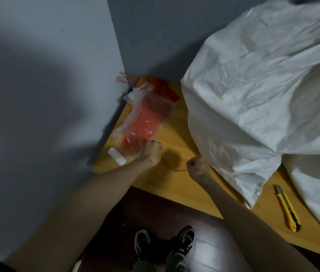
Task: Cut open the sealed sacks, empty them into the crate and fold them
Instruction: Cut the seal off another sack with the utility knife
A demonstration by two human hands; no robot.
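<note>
- Two fists are at work: my left hand (152,152) and my right hand (197,166) are both curled tight, with a thin red tie (174,168) sagging between them on the surface (174,193).
- My right hand pinches one end of that tie. The other end runs under my left hand, which I judge grips it, though the fingers hide the hold.
- The sack (263,85) lies crumpled just beyond my right hand, its edge almost touching my knuckles. It spreads far out past that hand.
- The knife (287,208) rests well out from my right hand, on the side away from my left, beside a lower fold of the sack. I cannot tell whether its blade is out.
- A bag of ties (145,122) lies just ahead of my left hand, and a white roll (117,156) sits close on that hand's outer side.
- The crate is not in view.
- Risks, as I judge them:
  - If I pull the tie hard, my left hand could drag the bag of ties along or knock the white roll off the near edge.
  - If I reach for the knife without looking, I could catch the blade end or snag the loose cloth.
  - The sack hangs over the edge, so a tug on it could slide the knife to the floor.
</note>
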